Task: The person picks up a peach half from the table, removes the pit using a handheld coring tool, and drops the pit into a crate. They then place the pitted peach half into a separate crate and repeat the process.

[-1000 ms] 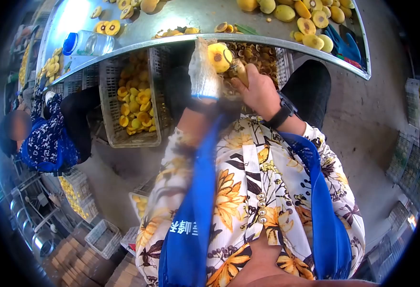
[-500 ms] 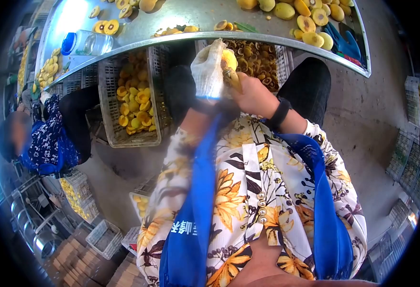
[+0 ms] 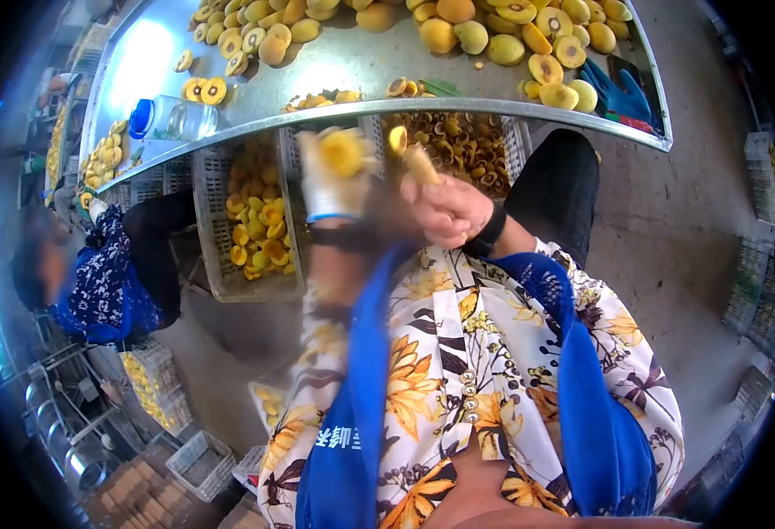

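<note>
My left hand (image 3: 335, 172), in a white glove and blurred by motion, holds a yellow fruit half (image 3: 343, 152) between the two crates. My right hand (image 3: 447, 208) is bare and wrapped round the handle of a tool (image 3: 421, 165). Close to the tool's upper end is a small yellow-brown piece (image 3: 397, 139), over the crate of brown pieces (image 3: 462, 145); whether it touches the tool I cannot tell. To the left of my gloved hand stands a crate (image 3: 216, 256) with yellow fruit halves (image 3: 259, 231).
The metal table (image 3: 352, 66) bears many fruits (image 3: 458, 33), a clear bottle with a blue cap (image 3: 175, 118) and a blue glove (image 3: 618, 91). Another person (image 3: 109, 273) sits at the left. More crates (image 3: 200, 465) stand on the floor.
My gloved left hand has moved left and down with the fruit, away from the tool. My right hand has moved slightly down. The view has shifted, showing more fruit on the table.
</note>
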`<state>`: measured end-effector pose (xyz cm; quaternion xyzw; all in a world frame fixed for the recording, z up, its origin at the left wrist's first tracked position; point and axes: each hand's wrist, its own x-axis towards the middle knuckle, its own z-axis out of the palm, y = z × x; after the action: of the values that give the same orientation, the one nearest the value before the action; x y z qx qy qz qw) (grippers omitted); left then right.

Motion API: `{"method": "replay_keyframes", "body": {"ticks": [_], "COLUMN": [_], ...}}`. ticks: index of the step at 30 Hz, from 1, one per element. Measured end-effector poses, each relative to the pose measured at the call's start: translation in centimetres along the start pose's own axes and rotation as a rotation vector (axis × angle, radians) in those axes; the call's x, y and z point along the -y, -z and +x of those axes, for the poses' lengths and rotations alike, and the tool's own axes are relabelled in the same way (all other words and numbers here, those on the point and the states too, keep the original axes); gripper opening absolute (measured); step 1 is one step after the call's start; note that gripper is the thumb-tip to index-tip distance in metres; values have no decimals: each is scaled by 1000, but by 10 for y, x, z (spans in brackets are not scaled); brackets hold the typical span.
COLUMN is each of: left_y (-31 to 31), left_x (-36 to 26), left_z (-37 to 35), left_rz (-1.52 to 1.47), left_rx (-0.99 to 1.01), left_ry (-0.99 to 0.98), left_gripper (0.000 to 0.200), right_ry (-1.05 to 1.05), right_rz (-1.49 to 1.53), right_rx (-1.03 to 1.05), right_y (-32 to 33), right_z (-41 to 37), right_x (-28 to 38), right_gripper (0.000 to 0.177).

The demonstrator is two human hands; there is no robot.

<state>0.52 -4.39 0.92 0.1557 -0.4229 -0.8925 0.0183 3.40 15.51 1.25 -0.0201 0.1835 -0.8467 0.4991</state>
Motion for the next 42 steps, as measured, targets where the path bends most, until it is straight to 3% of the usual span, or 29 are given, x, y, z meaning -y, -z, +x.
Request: {"method": "replay_keyframes", "body": {"ticks": [1,3,5,6,8,10,11,14,15,16,21,24,25,30,33,34,35,37,39,40,42], "left_y": [26,60,85,81,31,-33,-46,-131,-137,-139,-139,-136,-130,-97,-100,-97,-83,-75,-77,-74,-88], "left_x": [-16,-47,-84,-92,-94,-79,-62,-18,24,37,44,19,17,11,-1,-9,-6,-14,-33,-37,-23], "left_z": [5,8,14,19,34,52,79,107,146,150,163,147,150,146,141,136,140,126,92,76,60], "left_rz": [-238,623,1750,1760,1783,1720,1750,2193,2420,2440,2152,2053,2102,2031,2003,1792,1523,624,336,177,119], "left_rx": [42,-487,-605,-628,-459,-34,171,503,651,601,512,475,431,547,412,342,359,360,376,423,273], "left_ry": [27,-324,-542,-650,-821,-932,-1103,-825,-997,-997,-890,-567,-399,-341,-244,-265,-332,127,232,325,269], "left_gripper": [36,34,35,36,34,31,29,43,41,42,39,43,45,48,49,53,45,40,41,54,56], "right_ry": [46,65,114,111,52,125,172,90,161,162,215,401,391,335,373,301,142,280,394,398,406], "right_rz": [-214,-660,-1350,-1620,-1872,-1890,-1904,-1760,-1658,-1647,-1625,-1999,-1877,-1791,-1688,-1629,-1381,-1512,-1606,-1632,-1743], "right_rx": [-106,-348,-510,-595,-725,-646,-616,-732,-825,-855,-959,-842,-871,-842,-844,-933,-1023,-1096,-1108,-1090,-963], "right_y": [8,24,31,36,53,52,49,20,12,10,4,12,21,31,13,9,-24,-11,-19,-24,-41], "right_z": [2,5,4,3,2,8,10,-4,-13,-20,-30,-23,-15,0,-9,-13,-18,-24,-21,-18,-4], "right_x": [3,10,13,13,8,5,9,15,15,14,12,10,7,5,8,10,22,29,39,43,53], "right_gripper": [17,17,19,21,30,28,29,32,33,33,33,21,24,28,31,32,40,38,39,39,39]}}
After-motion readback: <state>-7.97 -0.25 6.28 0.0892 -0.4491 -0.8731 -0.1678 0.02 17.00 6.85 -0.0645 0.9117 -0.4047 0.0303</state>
